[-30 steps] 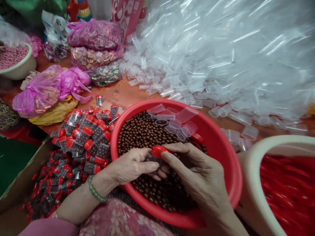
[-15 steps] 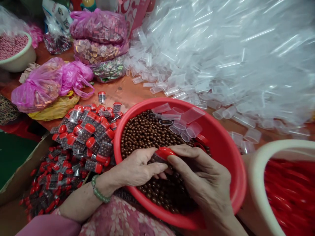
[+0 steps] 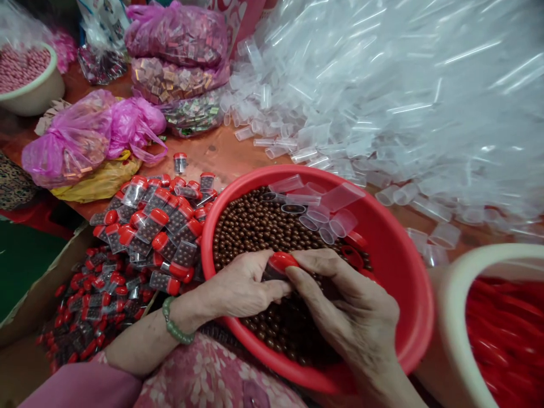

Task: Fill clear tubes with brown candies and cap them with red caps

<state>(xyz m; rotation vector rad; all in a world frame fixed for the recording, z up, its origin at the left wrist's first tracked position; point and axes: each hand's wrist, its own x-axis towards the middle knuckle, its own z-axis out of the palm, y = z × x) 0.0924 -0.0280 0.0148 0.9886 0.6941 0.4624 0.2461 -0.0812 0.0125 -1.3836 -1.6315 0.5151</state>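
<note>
Over a red basin (image 3: 399, 255) of brown balls (image 3: 255, 226), my left hand (image 3: 246, 286) is closed round a small clear container filled with dark balls. My right hand (image 3: 348, 300) pinches the red cap (image 3: 283, 262) on top of that same container. The fingers of both hands nearly meet there, and they hide most of its body. Several empty clear tubes (image 3: 342, 222) lie on the balls at the far side of the basin, with red caps (image 3: 352, 256) beside them.
Capped containers (image 3: 159, 226) are heaped left of the basin, with more in a cardboard box (image 3: 46, 277). Clear tubes (image 3: 382, 102) pile up at the back right. A white tub (image 3: 453, 317) of red caps stands right. Pink bags (image 3: 178, 39) lie at the back left.
The whole view has shifted slightly, so the basin and tubes appear further right. Both hands keep their grip on the capped container, which shows little change.
</note>
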